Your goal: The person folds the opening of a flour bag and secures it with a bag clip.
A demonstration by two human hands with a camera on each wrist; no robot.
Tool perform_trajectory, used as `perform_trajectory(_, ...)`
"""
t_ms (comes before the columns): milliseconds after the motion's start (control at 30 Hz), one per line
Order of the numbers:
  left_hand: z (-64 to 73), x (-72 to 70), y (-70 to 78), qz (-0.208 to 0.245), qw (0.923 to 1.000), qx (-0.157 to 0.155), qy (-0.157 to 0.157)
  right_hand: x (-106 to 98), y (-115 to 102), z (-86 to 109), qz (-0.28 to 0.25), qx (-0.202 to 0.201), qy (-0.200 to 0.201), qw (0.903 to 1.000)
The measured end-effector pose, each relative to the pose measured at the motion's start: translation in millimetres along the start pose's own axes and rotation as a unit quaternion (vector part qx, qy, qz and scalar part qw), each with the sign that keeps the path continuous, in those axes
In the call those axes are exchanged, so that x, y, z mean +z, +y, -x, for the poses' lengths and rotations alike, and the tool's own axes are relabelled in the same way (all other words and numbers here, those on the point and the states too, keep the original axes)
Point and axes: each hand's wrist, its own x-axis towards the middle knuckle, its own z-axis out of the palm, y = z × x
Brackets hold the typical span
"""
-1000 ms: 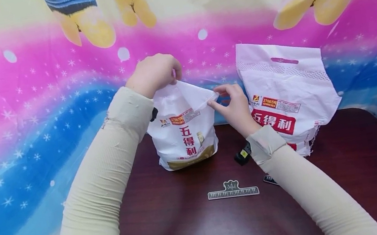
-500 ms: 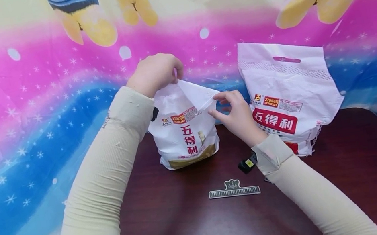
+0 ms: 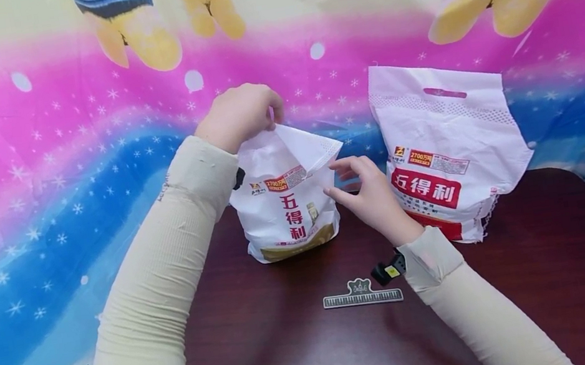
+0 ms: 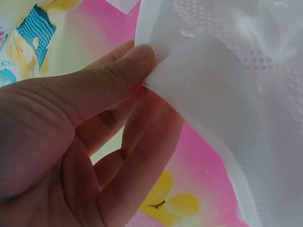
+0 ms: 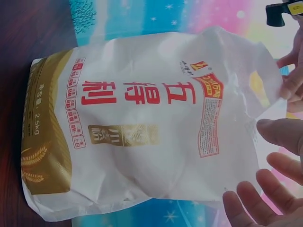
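The left hand (image 3: 241, 114) pinches the upper edge of a white flour bag (image 3: 267, 221) at its eleven o'clock. The right hand (image 3: 366, 189), fingers loosely spread and grasping nothing, is at its three o'clock; contact is unclear. The bag stands on the dark table (image 3: 296, 358), top corner folded over. A piano-keyboard clip (image 3: 363, 299) lies toward five o'clock, a red-labelled bag (image 3: 451, 140) beyond the right hand.
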Motion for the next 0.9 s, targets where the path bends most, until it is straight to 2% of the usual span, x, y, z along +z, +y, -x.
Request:
perform_trajectory(167,1.1,0.9,-0.4,0.002,1.0000,0.000,0.001,-0.6,1.7,8.9,0.016,0.009,-0.026,0.9995)
perform_trajectory(367,0.9,0.2,-0.5,0.007,0.9999,0.007,0.003,0.2,7.9,18.5,0.030,0.018,-0.090,0.9953)
perform_trajectory(700,2.0,-0.1,-3.1,0.008,0.9999,0.014,0.006,2.1,13.4,34.0,0.071,0.046,-0.187,0.9787)
perform_trajectory(900,0.4,2.3,-4.5,0.007,0.9999,0.014,0.002,6.1,18.1,40.9,0.081,0.068,-0.229,0.9676)
